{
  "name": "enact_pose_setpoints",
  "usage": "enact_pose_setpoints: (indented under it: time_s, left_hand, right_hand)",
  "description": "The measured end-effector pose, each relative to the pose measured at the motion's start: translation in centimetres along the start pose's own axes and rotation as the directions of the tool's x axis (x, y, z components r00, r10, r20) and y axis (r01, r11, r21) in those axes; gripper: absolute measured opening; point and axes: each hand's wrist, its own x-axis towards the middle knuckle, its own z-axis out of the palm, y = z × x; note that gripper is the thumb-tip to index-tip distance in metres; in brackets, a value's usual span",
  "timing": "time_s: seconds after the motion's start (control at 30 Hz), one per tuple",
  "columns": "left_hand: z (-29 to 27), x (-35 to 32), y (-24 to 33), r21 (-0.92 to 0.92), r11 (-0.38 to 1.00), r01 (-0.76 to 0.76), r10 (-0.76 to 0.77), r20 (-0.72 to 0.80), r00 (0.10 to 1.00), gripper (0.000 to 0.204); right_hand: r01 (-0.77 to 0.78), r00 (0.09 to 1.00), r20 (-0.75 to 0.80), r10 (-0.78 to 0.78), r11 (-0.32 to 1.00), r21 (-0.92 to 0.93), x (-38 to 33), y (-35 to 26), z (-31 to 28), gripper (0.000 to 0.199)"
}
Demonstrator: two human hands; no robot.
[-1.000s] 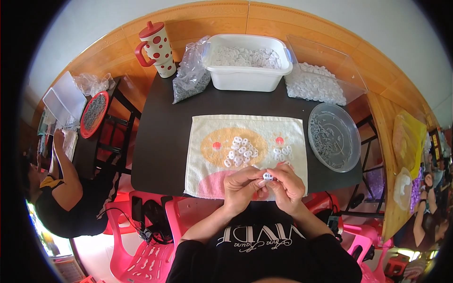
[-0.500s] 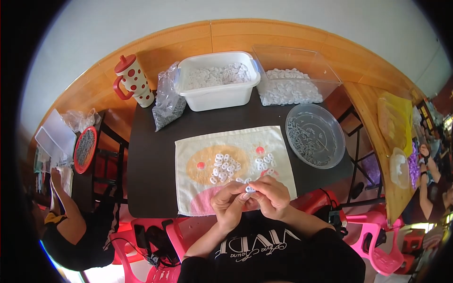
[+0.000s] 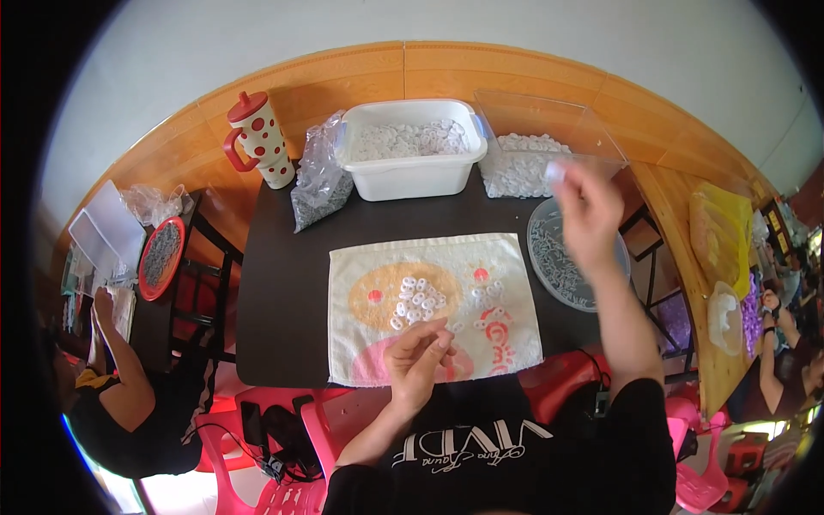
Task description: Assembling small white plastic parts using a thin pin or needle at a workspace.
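My right hand (image 3: 589,215) is raised at the far right of the table, smeared by motion. A small white plastic piece (image 3: 555,172) sits at its fingertips, in front of the clear bin (image 3: 592,137) of white pieces. Over the towel's near edge, my left hand (image 3: 416,359) has thumb and fingertips drawn together; what they hold, if anything, is too small to make out. Beyond it, white two-holed plastic pieces (image 3: 418,299) lie heaped on the patterned towel (image 3: 352,275). A looser group of white pieces (image 3: 487,290) lies to their right.
Below my right forearm stands a round clear tray (image 3: 554,287) of small grey parts. A white tub (image 3: 416,176) of white pieces, a bag of grey parts (image 3: 322,193) and a spotted tumbler (image 3: 262,142) line the back. Other people work at both sides.
My hands have parted. The right hand has moved up and to the right with a white piece, while the left hand stays near the towel's front edge.
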Motion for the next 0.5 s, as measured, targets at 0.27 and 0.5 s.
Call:
enact_pose_setpoints:
  time_s: [0.27,0.5]
  left_hand:
    - [-1.2,0.7,-0.3,0.092,0.993,0.074,-0.063,-0.122,0.991,0.02]
    - [-1.7,0.5,-0.1,0.152,0.985,0.082,-0.068,-0.091,0.994,0.02]
  right_hand:
    - [-0.152,0.959,0.227,0.168,0.985,-0.086,1.8,5.7,-0.5,0.011]
    - [-0.065,0.668,0.744,-0.015,0.995,0.078,-9.8,-2.6,1.2,0.016]
